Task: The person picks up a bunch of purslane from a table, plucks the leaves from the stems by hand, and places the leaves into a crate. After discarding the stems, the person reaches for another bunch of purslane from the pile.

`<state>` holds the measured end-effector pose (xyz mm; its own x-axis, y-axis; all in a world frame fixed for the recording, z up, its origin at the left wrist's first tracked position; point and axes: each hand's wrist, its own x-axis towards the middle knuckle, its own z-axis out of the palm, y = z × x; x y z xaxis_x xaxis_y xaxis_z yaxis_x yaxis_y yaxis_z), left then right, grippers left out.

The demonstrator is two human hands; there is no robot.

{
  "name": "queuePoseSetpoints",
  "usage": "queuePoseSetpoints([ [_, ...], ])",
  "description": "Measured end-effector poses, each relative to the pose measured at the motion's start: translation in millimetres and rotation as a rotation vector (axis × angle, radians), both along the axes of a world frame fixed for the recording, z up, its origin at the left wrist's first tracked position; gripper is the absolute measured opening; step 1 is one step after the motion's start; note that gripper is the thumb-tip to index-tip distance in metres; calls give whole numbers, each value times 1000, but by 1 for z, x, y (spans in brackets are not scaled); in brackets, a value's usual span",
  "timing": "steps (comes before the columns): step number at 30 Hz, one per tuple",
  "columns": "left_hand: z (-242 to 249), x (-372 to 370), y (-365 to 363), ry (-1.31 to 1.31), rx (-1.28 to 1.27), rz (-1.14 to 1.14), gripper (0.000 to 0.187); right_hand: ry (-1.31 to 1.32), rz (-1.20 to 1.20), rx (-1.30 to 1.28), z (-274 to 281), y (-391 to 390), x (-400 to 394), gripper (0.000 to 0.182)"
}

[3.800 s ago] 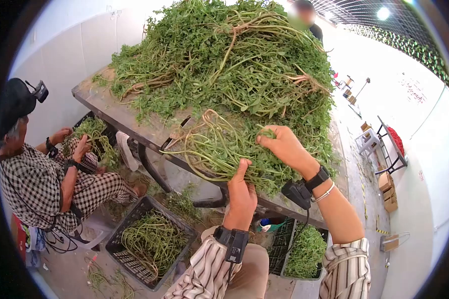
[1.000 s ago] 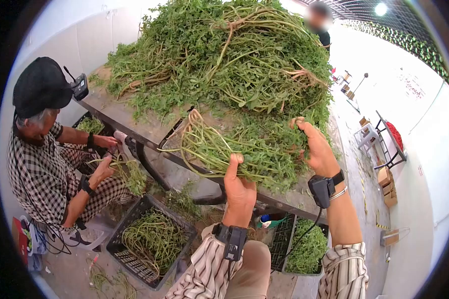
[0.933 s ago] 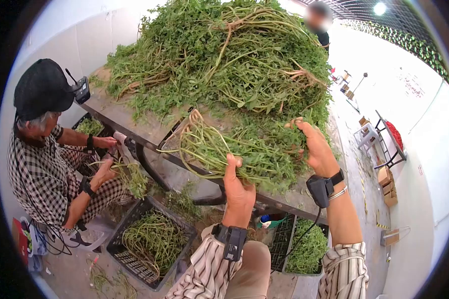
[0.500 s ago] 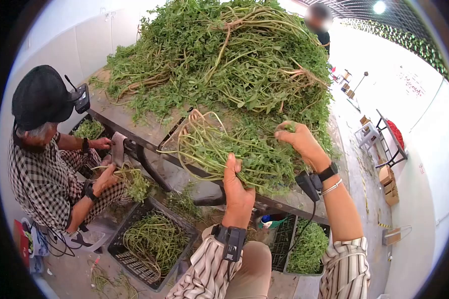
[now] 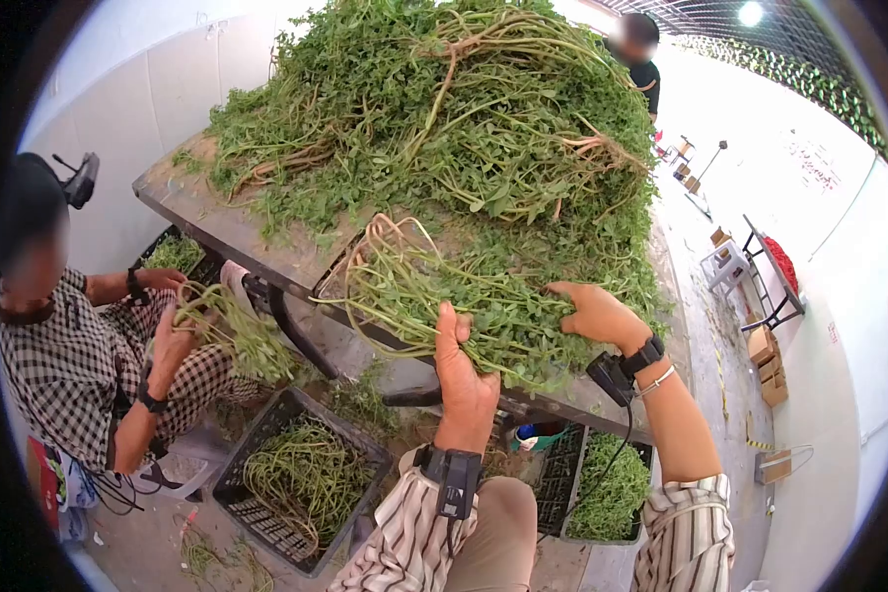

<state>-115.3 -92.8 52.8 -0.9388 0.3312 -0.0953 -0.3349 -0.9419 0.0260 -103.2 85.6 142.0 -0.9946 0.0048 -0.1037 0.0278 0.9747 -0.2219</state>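
Observation:
A large heap of leafy green plants (image 5: 444, 109) with pale stems and roots covers the table (image 5: 257, 259). At its front edge lies a looser bunch of stems (image 5: 395, 286). My left hand (image 5: 467, 380) is closed round the lower side of this bunch, thumb upward and the other fingers partly hidden in the leaves. My right hand (image 5: 600, 318) rests at the bunch's right end, its thumb and index finger a little apart, touching leaves; the other fingertips are bent. Whether it grips a sprig cannot be made out.
A co-worker (image 5: 89, 365) sits at the left with stems in both hands. Below the table stand a black crate of stems (image 5: 306, 474) and a crate of leafy tops (image 5: 610, 488). Another person (image 5: 643, 69) stands behind the heap. Boxes (image 5: 768, 365) lie at the right.
My right hand has moved down onto the bunch, and its fingers have spread somewhat. My left hand has barely moved. The co-worker at the left has leaned back and raised the stems.

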Motion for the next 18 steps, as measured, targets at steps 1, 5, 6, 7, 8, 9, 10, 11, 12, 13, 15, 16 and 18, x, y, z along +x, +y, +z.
queuePoseSetpoints([
  [1, 0, 0, 0, -19, 9, 19, 38, 1, 0, -3, -3, 4, 2, 54],
  [5, 1, 0, 0, -53, 16, 47, 38, 69, -67, 135, -16, 14, 3, 50],
  [6, 1, 0, 0, -52, 16, 49, 38, 73, -123, 236, -17, 14, 4, 45],
  [7, 1, 0, -1, -33, 17, 50, 38, 74, -122, 235, -21, 17, 5, 45],
  [8, 2, 0, -2, -12, 18, 54, 39, 134, -122, 230, -25, 22, 7, 39],
  [9, 1, -4, -2, -9, 19, 57, 39, 194, -120, 226, -27, 27, 4, 34],
  [10, 0, -3, -3, -8, 22, 51, 39, 198, -115, 226, -26, 31, 4, 34],
  [11, -1, -2, -3, -7, 24, 45, 39, 193, -144, 326, -25, 34, 3, 29],
  [12, -1, -2, -3, -1, 23, 50, 39, 189, -175, 425, -26, 38, 2, 25],
  [13, -1, -2, -3, -23, 18, 57, 39, 218, -204, 472, -30, 47, 0, 20],
  [15, 1, -1, -8, -44, 11, 71, 39, 235, -257, 477, -33, 63, 1, 21],
  [16, 3, -2, -12, -10, 6, 56, 38, 250, -313, 487, -33, 71, -1, 22],
  [18, 5, 0, -16, 27, -1, 53, 37, 239, -343, 461, -33, 81, 1, 29],
])
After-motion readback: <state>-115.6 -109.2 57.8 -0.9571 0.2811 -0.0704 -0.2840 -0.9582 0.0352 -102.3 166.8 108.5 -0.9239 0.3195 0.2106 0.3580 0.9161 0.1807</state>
